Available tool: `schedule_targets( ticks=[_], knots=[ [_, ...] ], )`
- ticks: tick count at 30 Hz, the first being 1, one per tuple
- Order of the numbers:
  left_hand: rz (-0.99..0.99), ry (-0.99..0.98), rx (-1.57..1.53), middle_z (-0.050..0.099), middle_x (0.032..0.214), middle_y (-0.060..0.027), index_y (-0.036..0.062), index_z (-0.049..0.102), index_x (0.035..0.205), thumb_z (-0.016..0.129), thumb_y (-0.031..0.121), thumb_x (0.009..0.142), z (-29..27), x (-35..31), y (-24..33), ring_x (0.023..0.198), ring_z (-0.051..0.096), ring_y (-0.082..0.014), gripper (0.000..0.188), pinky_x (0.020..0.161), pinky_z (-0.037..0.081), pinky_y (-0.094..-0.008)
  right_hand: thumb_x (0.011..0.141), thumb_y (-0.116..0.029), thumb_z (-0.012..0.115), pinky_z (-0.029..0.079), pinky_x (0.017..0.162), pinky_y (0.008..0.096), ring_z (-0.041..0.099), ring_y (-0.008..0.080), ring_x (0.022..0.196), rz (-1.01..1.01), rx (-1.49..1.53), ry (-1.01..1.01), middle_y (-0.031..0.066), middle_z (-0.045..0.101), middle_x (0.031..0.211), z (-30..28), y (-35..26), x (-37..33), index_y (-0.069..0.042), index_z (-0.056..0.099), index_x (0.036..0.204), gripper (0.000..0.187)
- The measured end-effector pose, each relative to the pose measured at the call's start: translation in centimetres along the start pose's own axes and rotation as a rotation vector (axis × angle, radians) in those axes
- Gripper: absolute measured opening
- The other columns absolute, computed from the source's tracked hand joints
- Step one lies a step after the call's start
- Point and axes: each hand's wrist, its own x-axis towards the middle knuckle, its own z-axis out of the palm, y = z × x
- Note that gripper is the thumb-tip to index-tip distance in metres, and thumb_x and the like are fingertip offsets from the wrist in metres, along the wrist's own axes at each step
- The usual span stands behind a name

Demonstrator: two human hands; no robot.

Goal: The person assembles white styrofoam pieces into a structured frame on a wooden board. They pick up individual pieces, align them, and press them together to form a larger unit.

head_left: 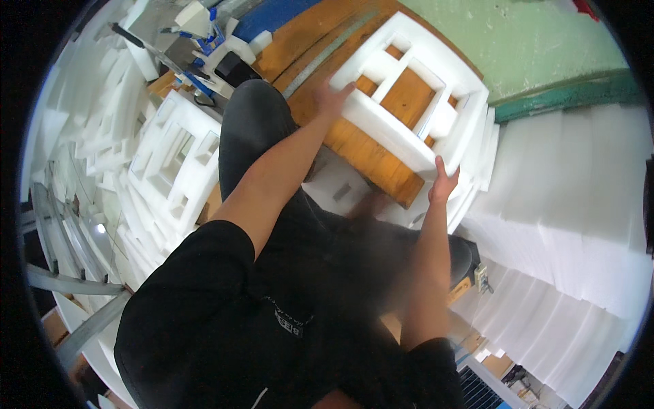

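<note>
A white foam packing frame [388, 126] with several rectangular cutouts is in front of me over a brown wooden tabletop [371, 160]. My left hand [332, 100] grips its near left corner, fingers closed on the edge. At the near right corner my right hand [443, 184] holds the frame, thumb against the outer side and the other fingers partly hidden. Wood shows through the cutouts. Whether the frame rests on the table or is slightly lifted, I cannot tell.
White foam pieces with cutouts [197, 180] are piled on the left. Tall stacks of white foam sheets [558, 191] stand on the right. A blue-and-white device [208, 41] and a black object [235, 68] lie at the back left. Behind the table is a green surface [470, 34].
</note>
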Motion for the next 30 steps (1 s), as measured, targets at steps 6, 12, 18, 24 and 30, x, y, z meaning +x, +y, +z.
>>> schedule_targets(
  ticks=[6,12,18,24,30],
  knots=[
    [0.225,-0.26,-0.072,0.069,0.12,-0.0225,0.0101,0.068,0.13,0.051,0.059,0.098,-1.8,2.3,11.6,0.109,0.065,-0.0297,0.061,0.099,0.046,-0.038,0.095,-0.042,0.065,0.038,0.111,0.0482,0.048,0.0364,0.134,0.291,0.343,0.061,0.0195,0.042,0.152,1.1,-1.3,0.0,0.002,0.029,0.154,0.082],
    [0.69,-0.556,0.475,0.072,0.083,-0.0159,0.0093,0.081,0.097,0.063,0.057,0.092,-3.0,6.3,26.2,0.074,0.065,-0.0255,0.051,0.069,0.051,-0.0357,0.099,-0.065,0.046,0.035,0.114,0.0525,0.038,0.0348,0.143,0.452,0.285,-0.292,0.0147,0.037,0.157,3.0,0.1,-1.5,-0.004,0.028,0.155,0.085],
    [0.722,-0.729,0.757,0.071,0.107,-0.0186,0.0052,0.071,0.117,0.077,0.051,0.078,2.7,5.0,32.5,0.095,0.067,-0.03,0.061,0.08,0.053,-0.038,0.095,-0.077,0.035,0.05,0.089,0.0457,0.057,0.0327,0.117,0.584,0.199,-0.33,0.0164,0.052,0.14,5.7,1.5,-4.5,-0.001,0.036,0.149,0.093],
    [0.491,-0.833,0.994,0.054,0.143,-0.0221,0.0016,0.046,0.148,0.079,0.032,0.069,4.8,6.0,32.7,0.128,0.055,-0.0376,0.09,0.103,0.049,-0.0417,0.086,-0.091,0.021,0.048,0.081,0.0417,0.058,0.0286,0.091,0.784,0.135,-0.51,0.0184,0.06,0.115,8.5,4.4,-5.7,-0.001,0.044,0.142,0.108],
    [0.902,-0.978,1.125,0.061,0.132,-0.0261,-0.0008,0.052,0.142,0.076,0.022,0.073,5.2,4.2,35.1,0.118,0.062,-0.0375,0.077,0.1,0.05,-0.0423,0.086,-0.09,0.023,0.049,0.084,0.0451,0.064,0.0284,0.096,0.875,0.012,-0.673,0.0201,0.063,0.111,10.0,4.3,-5.2,0.001,0.047,0.138,0.108]
  ],
)
